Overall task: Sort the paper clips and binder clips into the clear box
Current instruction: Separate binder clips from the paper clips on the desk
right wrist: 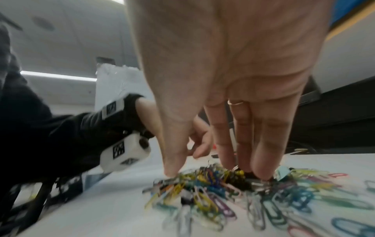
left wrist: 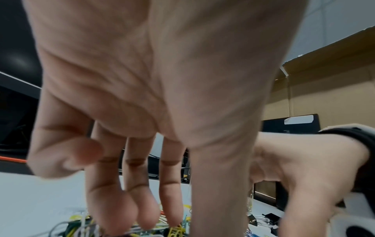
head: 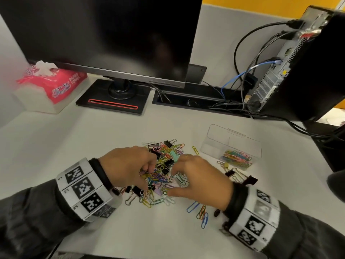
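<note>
A mixed pile of coloured paper clips and black binder clips (head: 164,163) lies mid-desk. Both hands hover over it. My left hand (head: 147,176) reaches down, its straight fingers (left wrist: 146,216) and thumb dipping into the pile (left wrist: 176,230). My right hand (head: 173,182) spreads over the pile's near side, thumb and fingers (right wrist: 261,173) touching the clips (right wrist: 213,192) with a wide gap between them. Neither hand plainly holds a clip. The clear box (head: 211,143) stands to the right, with coloured paper clips (head: 237,158) in its near right compartment.
Loose binder clips (head: 240,176) lie right of my right hand, and stray paper clips (head: 201,212) near the front. Behind stand a monitor (head: 112,34) on its base (head: 112,103), a pink tissue pack (head: 52,85), and a computer tower (head: 308,62) with cables (head: 242,81).
</note>
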A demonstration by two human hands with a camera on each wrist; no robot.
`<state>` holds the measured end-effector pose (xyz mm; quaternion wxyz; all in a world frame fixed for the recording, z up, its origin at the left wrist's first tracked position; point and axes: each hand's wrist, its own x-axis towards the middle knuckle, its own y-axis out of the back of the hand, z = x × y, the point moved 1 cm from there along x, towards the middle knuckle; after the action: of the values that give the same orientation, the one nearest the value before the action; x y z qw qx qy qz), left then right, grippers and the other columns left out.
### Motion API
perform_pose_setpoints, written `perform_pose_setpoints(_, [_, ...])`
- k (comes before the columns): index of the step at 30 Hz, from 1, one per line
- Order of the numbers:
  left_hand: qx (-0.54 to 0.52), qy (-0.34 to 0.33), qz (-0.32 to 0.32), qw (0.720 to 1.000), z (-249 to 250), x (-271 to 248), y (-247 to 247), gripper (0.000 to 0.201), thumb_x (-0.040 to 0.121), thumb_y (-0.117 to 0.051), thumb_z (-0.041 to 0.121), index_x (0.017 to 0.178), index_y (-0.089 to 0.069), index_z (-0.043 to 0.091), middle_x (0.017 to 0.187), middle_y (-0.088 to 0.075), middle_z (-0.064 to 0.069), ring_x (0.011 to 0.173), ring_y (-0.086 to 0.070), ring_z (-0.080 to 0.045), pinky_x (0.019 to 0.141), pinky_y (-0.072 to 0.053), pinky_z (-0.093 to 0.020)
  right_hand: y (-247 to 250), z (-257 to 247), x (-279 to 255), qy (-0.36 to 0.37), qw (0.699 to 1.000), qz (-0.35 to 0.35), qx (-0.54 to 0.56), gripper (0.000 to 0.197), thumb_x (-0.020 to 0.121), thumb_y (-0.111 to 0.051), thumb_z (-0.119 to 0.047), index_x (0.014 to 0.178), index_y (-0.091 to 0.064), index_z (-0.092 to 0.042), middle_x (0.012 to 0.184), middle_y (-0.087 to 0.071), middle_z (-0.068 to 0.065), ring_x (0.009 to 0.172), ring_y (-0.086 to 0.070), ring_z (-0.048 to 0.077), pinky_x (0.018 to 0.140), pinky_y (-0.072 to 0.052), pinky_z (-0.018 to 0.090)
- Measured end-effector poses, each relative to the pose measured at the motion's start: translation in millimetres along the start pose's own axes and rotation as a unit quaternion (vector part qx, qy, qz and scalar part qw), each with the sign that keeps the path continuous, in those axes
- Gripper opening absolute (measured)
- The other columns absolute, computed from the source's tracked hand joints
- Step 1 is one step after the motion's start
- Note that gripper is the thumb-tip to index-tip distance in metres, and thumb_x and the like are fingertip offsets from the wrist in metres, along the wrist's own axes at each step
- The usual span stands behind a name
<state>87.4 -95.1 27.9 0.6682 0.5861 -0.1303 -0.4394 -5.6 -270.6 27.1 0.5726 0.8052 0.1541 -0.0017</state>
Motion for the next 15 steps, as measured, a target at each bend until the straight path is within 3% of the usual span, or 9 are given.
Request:
perform_pose_setpoints(3, [0.011,0.005,-0.008,1.000,-1.0,-0.1,-3.5,0.038,0.067,-0.076,0.047,0.090,-0.048,0.034,0.092,-0.054,0.013,0.078,-0.051,-0.006,0.068,-0.043,-0.028,-16.7,-9.1,16.8,-0.004,0.998,-0.016,-0.054,0.051,0.073,-0.071,-0.051,0.107,-0.060,-0.014,0.100,-0.055,0.002,0.089,-0.052,0.020,0.072,-0.047,0.034])
perform_pose_setpoints(8, [-0.002,-0.001,-0.009,1.000,-2.4,0.7,-3.7,0.033,0.071,-0.076,0.042,0.090,-0.050,0.031,0.093,-0.058,0.012,0.082,-0.054,-0.010,0.071,-0.045,-0.030,-22.8,-0.2,22.4,0.009,0.999,-0.020,-0.041,0.025,0.078,-0.069,-0.026,0.099,-0.060,-0.015,0.096,-0.061,0.006,0.087,-0.057,0.024,0.074,-0.051,0.041])
perform_pose_setpoints(11, [-0.022,0.000,-0.013,1.000,-4.3,1.7,-4.2,0.031,0.073,-0.075,0.040,0.091,-0.051,0.031,0.093,-0.059,0.012,0.082,-0.055,-0.010,0.072,-0.045,-0.029,-16.5,13.5,13.5,0.013,1.000,-0.009,-0.022,0.020,0.079,-0.068,-0.019,0.098,-0.063,-0.020,0.091,-0.062,0.000,0.082,-0.057,0.018,0.074,-0.051,0.035])
perform_pose_setpoints(15, [-0.042,0.000,-0.022,0.999,-6.1,2.0,-5.4,0.029,0.074,-0.075,0.039,0.089,-0.050,0.032,0.091,-0.061,0.010,0.081,-0.056,-0.010,0.072,-0.045,-0.029,-10.3,32.2,-1.0,-0.002,1.000,-0.005,0.018,0.030,0.079,-0.070,-0.016,0.107,-0.062,-0.024,0.085,-0.057,-0.011,0.070,-0.053,0.007,0.067,-0.048,0.021])
